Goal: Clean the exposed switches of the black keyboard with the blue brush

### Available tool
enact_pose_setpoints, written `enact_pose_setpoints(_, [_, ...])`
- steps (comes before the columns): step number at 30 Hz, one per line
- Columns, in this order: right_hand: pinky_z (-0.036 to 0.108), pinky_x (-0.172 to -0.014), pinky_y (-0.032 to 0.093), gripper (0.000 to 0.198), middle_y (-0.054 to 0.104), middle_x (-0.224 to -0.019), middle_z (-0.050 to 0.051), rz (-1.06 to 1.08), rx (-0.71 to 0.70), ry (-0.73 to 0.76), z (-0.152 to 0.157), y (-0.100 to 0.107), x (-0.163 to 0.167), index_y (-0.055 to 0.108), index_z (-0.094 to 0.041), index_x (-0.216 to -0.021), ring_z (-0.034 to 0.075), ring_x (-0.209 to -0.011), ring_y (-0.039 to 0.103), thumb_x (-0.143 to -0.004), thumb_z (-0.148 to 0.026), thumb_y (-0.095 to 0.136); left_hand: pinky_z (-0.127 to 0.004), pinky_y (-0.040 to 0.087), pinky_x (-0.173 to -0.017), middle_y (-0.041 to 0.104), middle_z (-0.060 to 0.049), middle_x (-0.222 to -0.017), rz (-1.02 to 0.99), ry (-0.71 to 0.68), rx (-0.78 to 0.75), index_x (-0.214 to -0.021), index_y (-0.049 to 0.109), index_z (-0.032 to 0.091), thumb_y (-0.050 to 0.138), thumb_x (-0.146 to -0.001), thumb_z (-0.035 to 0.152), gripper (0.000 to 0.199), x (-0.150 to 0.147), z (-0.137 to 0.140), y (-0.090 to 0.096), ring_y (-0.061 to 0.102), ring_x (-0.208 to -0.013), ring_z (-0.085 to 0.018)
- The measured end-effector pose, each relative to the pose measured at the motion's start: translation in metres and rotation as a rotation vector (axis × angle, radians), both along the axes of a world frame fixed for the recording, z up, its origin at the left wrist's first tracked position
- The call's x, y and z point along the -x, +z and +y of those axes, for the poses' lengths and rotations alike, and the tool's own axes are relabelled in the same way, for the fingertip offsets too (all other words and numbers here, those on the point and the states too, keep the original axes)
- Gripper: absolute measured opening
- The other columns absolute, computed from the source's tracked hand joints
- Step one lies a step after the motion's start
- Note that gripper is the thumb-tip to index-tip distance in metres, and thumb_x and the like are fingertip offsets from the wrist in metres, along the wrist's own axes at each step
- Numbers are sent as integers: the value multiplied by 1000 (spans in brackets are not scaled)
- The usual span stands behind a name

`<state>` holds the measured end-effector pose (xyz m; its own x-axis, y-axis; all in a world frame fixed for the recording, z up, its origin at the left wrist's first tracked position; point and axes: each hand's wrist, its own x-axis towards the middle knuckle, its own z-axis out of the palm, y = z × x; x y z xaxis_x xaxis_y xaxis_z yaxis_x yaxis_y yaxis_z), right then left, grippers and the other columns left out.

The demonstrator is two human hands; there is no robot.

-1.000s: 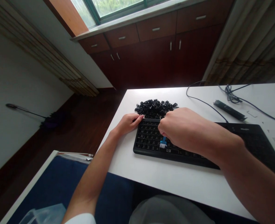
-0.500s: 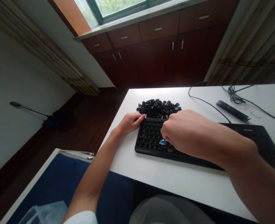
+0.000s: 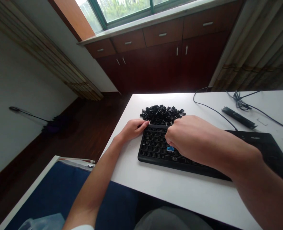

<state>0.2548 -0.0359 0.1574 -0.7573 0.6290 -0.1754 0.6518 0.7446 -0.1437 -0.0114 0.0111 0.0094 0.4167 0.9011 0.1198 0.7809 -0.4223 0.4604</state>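
A black keyboard (image 3: 153,158) with its keycaps off lies on the white table, its bare key sockets showing on the left part. At its far left corner my left hand (image 3: 133,129) grips the edge, thumb and fingers closed against it. My right hand (image 3: 188,132) is a fist over the keyboard's middle, closed on a small brush (image 3: 170,149) with a blue head and white bristles. The bristles are down on the key sockets; the brush's handle is hidden in the fist. Just beyond the keyboard is a heap of loose black keycaps (image 3: 161,113).
On the white table (image 3: 179,185), a black cable (image 3: 210,103) runs behind the keyboard to a tangled coil. A long black strip (image 3: 238,117) and a thin bent metal piece (image 3: 262,122) lie at the right. A blue-seated chair (image 3: 59,188) stands left of the table.
The blue brush head has shifted slightly to the right over the key sockets and is turned a little. My left hand stays at the keyboard's corner. The whole view has tilted slightly.
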Motion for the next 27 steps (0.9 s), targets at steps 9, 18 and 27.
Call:
enact_pose_setpoints(9, [30,-46,15,24,42,-44,-2,84,6,27,-6,5,4,47,-18,-49,11,-41,17,-67,-2,52,-23,30,-60,45,2,-60,4,3,5,-62,46,15,40,-99,42,46,1,2,7,41,-59,-9])
enact_pose_setpoints(18, [26,-52,22,18,59,-56,-2,216,120,12,-7,18,-18,60,-20,-59,9,-49,29,-76,-17,55,-24,30,-62,49,1,-62,8,24,-2,-62,46,16,38,-99,42,46,4,-2,19,42,-61,-10])
enact_pose_setpoints(27, [29,-50,22,16,66,-60,-3,34,82,180,-9,12,33,68,-21,-68,8,-44,23,-79,-17,57,-25,30,-63,51,0,-63,23,48,-22,-63,44,16,34,-100,45,48,12,-6,21,44,-62,-11])
